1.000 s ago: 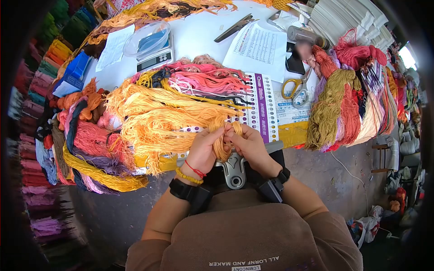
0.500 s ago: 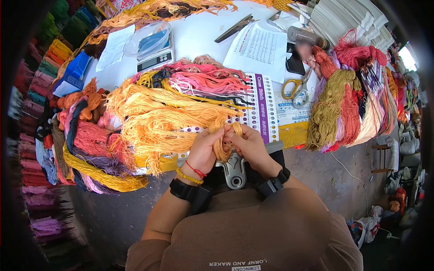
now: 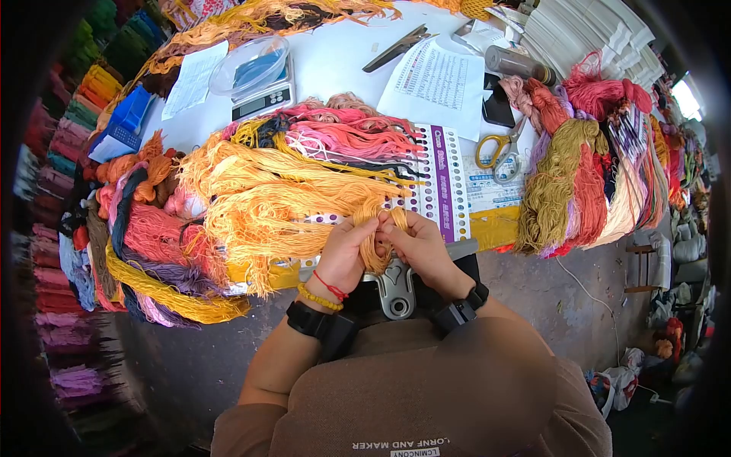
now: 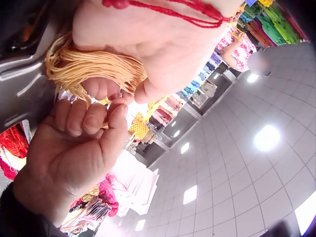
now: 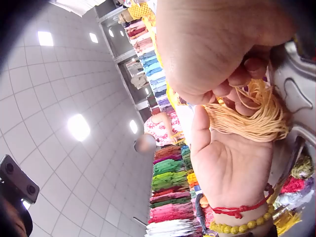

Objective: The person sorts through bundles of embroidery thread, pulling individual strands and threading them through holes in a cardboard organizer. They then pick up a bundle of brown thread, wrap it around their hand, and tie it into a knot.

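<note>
A skein of light orange embroidery thread [image 3: 371, 255] is held between both hands at the table's front edge, over a silver metal clip [image 3: 397, 289]. My left hand [image 3: 343, 251], with red and yellow bracelets at its wrist, grips the skein [image 4: 101, 66]; in the right wrist view the strands cross its palm. The right hand [image 3: 426, 251] pinches thread at the skein's end, its fingers curled and its thumb tip meeting the left fingertips. Just beyond lies a large pile of the same orange thread [image 3: 282, 183], partly over a white card with holes and a purple strip [image 3: 439, 183].
Scissors [image 3: 499, 152], a phone [image 3: 499, 110] and a printed sheet [image 3: 434, 84] lie behind the card. A digital scale [image 3: 263, 100] bears a clear plastic lid [image 3: 247, 68]. Skeins of many colours hang over the edge on both sides, olive ones [image 3: 560, 183] at right.
</note>
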Action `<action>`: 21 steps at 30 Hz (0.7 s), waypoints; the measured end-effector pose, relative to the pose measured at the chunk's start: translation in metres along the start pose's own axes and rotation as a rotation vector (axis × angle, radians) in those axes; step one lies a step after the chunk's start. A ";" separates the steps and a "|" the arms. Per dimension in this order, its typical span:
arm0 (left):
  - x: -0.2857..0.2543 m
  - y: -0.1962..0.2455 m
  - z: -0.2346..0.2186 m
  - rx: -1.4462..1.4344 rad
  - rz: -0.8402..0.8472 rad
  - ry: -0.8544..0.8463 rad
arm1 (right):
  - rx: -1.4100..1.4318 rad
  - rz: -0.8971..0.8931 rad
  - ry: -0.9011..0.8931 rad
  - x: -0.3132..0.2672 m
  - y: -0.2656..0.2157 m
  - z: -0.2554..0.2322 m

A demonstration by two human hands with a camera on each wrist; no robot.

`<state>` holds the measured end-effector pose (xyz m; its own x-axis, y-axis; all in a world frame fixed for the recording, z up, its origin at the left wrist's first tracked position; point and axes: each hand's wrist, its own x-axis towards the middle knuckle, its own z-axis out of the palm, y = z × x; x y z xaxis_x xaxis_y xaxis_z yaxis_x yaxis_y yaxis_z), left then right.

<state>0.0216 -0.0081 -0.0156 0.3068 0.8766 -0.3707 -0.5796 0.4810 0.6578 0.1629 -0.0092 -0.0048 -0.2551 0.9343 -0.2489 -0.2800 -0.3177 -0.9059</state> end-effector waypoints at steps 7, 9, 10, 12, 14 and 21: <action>-0.001 0.001 0.001 -0.015 -0.002 -0.015 | -0.106 0.021 -0.028 0.000 0.001 -0.003; -0.001 0.000 0.000 -0.013 -0.006 -0.008 | -0.083 0.006 -0.034 0.003 0.008 -0.005; 0.000 0.000 -0.001 -0.010 -0.010 -0.002 | -0.060 -0.010 -0.041 0.004 0.011 -0.006; 0.000 0.000 -0.002 -0.012 -0.006 -0.006 | -0.073 -0.008 -0.045 0.004 0.011 -0.006; -0.001 -0.001 -0.002 -0.015 -0.003 -0.011 | -0.087 -0.006 -0.050 0.003 0.009 -0.006; -0.001 -0.002 -0.003 -0.020 0.004 0.002 | -0.090 -0.012 -0.052 0.006 0.018 -0.008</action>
<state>0.0200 -0.0102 -0.0189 0.3033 0.8783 -0.3695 -0.5960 0.4775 0.6456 0.1636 -0.0085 -0.0252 -0.3002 0.9277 -0.2220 -0.1996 -0.2887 -0.9364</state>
